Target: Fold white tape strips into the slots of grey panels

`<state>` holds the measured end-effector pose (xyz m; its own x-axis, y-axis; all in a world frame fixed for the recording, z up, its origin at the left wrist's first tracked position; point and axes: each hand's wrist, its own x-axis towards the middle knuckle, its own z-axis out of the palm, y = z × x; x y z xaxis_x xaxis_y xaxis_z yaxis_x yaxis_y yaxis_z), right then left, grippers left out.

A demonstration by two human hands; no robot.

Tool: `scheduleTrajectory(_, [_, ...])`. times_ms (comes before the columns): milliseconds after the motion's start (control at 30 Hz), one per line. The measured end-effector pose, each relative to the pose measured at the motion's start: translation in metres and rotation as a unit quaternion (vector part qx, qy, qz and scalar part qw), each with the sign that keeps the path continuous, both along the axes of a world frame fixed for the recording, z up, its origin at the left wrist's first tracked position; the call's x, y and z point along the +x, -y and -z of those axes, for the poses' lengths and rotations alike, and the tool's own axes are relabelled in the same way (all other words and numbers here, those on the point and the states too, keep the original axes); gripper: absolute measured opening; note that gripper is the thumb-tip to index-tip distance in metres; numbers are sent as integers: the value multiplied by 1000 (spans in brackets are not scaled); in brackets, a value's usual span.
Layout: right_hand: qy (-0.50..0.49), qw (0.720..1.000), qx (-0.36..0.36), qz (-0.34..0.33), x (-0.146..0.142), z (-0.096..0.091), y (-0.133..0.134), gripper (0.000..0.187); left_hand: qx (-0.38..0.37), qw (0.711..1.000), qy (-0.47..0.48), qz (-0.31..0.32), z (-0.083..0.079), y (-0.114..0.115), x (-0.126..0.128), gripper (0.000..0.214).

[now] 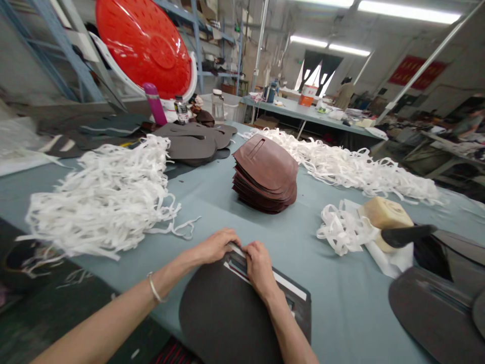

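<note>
A dark grey leather piece (223,313) with a rounded end lies at the near table edge. A white tape strip (288,284) runs along its far edge beside a slot. My left hand (217,244) and my right hand (258,266) sit side by side on that edge, fingers curled down and pinching the strip against the leather. A thin bracelet circles my left wrist. Beyond my hands stands a stack of brown leather pieces (265,174).
Heaps of white tape strips lie at left (102,202), far right (352,162) and near right (341,230). A tan block (384,215) and black-handled tool (405,235) sit right. More dark pieces lie at right (435,313) and back (193,144). A red basin (144,43) leans behind.
</note>
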<state>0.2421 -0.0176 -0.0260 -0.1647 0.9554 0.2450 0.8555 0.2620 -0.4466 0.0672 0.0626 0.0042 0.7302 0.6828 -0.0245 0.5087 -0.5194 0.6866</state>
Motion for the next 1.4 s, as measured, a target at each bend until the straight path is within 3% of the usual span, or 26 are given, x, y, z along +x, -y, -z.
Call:
scheduleTrajectory(100, [112,993,27,-21,-5,-4,6,18,120,991,-42,47,1,12,-1,21])
scheduleTrajectory(167, [186,981,43,-35,-9,-7,9,17,232,965,-95,72,4,24,-2,22])
scheduleTrajectory(233, [219,974,48,-46,-9,-9,13,17,317,936,-140,70,8,36,-2,25])
scheduleTrajectory(333, [243,967,40,-59,2,-12,24,18,372,912,-170,41,15,48,-1,31])
scheduleTrajectory(600, [253,965,45,-61,99,-17,104,33,357,920,-161,10,18,54,0,32])
scheduleTrajectory(733, [247,966,57,-55,126,-16,130,35,344,928,-142,0,18,56,-2,35])
scheduleTrajectory(1067, [204,979,3,-1,120,-29,123,22,341,928,-151,-7,18,66,-6,41])
scheduleTrajectory(1300, [13,998,-26,51,81,-29,85,20,284,951,-123,17,3,92,43,38])
scheduleTrajectory(1400, [10,998,-31,53,65,-25,69,16,282,950,-135,9,6,107,58,35])
